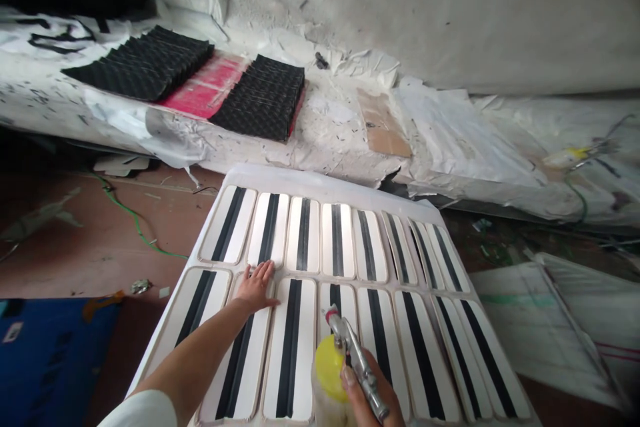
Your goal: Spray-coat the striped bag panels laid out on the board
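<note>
In my right hand (367, 387) is a spray gun (356, 353) with a metal body and a yellow-lidded cup (330, 370). Its nozzle points away from me, over the lower row of panels. My left hand (256, 287) rests with fingers spread on a white panel (235, 360) with a dark centre stripe, near the gap between the two rows. Several similar rounded white panels, such as one in the far row (327, 240), lie side by side on the pale board (300, 180). A few at the right overlap or tilt slightly.
Behind the board runs a ledge (330, 147) covered in stained sheeting. Two stacks of black quilted pieces (145, 63) lie there on a pink sheet (205, 83), with brown cardboard (383, 123) further right. A blue box (55, 360) stands at left; a green hose (137, 220) crosses the floor.
</note>
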The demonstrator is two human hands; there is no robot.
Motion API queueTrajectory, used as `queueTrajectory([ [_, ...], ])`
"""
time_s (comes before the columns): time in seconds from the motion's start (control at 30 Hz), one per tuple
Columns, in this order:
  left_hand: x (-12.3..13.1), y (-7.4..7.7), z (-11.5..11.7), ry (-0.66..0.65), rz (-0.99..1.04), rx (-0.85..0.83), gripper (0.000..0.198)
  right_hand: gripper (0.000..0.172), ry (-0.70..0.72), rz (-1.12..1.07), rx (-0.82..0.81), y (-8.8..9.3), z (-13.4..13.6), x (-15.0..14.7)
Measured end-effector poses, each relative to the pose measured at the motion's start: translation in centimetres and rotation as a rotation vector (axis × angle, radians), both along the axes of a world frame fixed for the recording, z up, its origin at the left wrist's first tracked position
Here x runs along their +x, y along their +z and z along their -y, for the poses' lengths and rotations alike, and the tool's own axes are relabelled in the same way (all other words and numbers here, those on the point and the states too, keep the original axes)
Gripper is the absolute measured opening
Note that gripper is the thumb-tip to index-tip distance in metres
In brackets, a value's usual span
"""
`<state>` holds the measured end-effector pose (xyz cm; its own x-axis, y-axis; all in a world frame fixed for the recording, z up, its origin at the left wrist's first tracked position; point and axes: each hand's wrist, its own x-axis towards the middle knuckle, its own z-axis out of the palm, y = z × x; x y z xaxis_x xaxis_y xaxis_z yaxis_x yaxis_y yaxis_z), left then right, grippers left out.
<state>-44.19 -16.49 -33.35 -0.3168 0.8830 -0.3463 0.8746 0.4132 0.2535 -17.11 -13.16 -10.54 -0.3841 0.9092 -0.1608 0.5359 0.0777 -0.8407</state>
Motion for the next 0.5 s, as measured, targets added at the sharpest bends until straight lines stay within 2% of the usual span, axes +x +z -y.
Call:
queueTrajectory([
  [0.13, -0.7, 0.8, -0.7, 0.049, 0.037, 0.022, 0.083, 0.039, 0.106, -0.071, 0.016, 0.1, -1.6, -2.2],
  [0.27, -2.6, 1.0, -1.8, 0.071, 0.100, 0.030, 0.064, 0.036, 0.201, -0.133, -0.021, 0.7, -3.0, -4.4],
  [0.4, -5.4, 0.5, -2.3, 0.085, 0.092, 0.022, 0.047, 0.037, 0.188, -0.159, -0.022, 1.0, -3.8, -6.6],
  [0.5, -7.1, -0.2, -1.9, 0.016, 0.101, 0.038, 0.042, 0.035, 0.207, -0.151, -0.059, 0.9, -4.0, -7.9],
])
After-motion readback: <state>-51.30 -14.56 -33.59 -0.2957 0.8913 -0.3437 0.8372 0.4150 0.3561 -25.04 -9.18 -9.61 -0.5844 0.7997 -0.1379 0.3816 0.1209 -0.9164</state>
